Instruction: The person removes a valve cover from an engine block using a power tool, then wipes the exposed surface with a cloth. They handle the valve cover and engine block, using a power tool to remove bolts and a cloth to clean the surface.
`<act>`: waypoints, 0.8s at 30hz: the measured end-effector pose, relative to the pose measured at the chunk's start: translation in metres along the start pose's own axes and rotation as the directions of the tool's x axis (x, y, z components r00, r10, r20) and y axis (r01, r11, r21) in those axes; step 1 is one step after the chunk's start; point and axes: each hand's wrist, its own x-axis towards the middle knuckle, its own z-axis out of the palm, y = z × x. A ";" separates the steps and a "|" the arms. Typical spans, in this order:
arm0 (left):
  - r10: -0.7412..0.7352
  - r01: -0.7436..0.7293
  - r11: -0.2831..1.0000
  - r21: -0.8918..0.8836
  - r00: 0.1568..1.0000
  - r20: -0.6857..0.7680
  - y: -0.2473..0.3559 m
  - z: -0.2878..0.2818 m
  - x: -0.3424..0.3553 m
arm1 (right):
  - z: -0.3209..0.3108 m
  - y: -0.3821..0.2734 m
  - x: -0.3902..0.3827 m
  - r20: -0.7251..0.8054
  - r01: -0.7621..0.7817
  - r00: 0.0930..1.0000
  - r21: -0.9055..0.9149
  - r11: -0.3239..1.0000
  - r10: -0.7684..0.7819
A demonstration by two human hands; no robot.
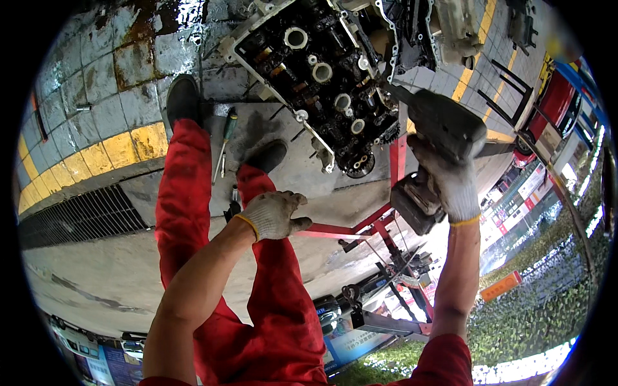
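Note:
My right hand, in a grey-white work glove with a yellow cuff, grips the handle of a black cordless impact wrench. The tool's nose points up and left at the right side of an oily black engine; whether its tip touches the engine I cannot tell. Several pale round openings show in the engine's upper face, and a gear sits at its near end. My left hand, gloved the same way, is over my red trouser knee, fingers loosely bent, thumb apart, nothing in it.
A red metal stand reaches from beside the engine toward its near side. On the floor by my feet lies a screwdriver. A dark grate runs along the left. Other engine parts lie beyond, and a red car stands far right.

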 end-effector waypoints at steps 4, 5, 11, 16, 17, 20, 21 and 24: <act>0.027 -0.027 1.000 0.011 0.999 -0.028 0.000 0.000 0.000 | -0.006 -0.003 -0.016 0.014 -0.207 0.978 0.092 0.974 0.207; 0.016 -0.016 1.000 0.003 1.000 -0.010 0.001 0.000 -0.002 | -0.004 -0.004 -0.020 0.027 -0.227 0.974 0.116 0.967 0.225; 0.012 -0.012 1.000 0.003 1.000 -0.018 0.001 -0.004 -0.003 | 0.008 -0.008 -0.021 0.075 -0.308 0.951 0.144 0.940 0.300; -0.001 0.002 1.000 -0.005 1.000 0.009 0.002 -0.006 -0.003 | 0.011 -0.012 -0.014 0.084 -0.301 0.952 0.093 0.949 0.294; -0.003 0.004 1.000 -0.017 1.000 0.016 0.002 -0.006 -0.003 | 0.008 -0.014 -0.012 0.119 -0.372 0.926 0.111 0.922 0.359; 0.021 -0.021 1.000 -0.011 1.000 -0.013 -0.002 -0.002 -0.001 | 0.003 -0.013 -0.007 0.164 -0.353 0.931 0.185 0.917 0.325; 0.033 -0.033 0.999 -0.005 0.999 -0.028 -0.003 -0.001 -0.001 | 0.002 -0.013 -0.006 0.180 -0.374 0.924 0.233 0.898 0.338; 0.055 -0.055 0.998 0.009 0.998 -0.034 -0.003 0.000 0.001 | 0.000 -0.010 -0.004 0.216 -0.432 0.899 0.308 0.848 0.380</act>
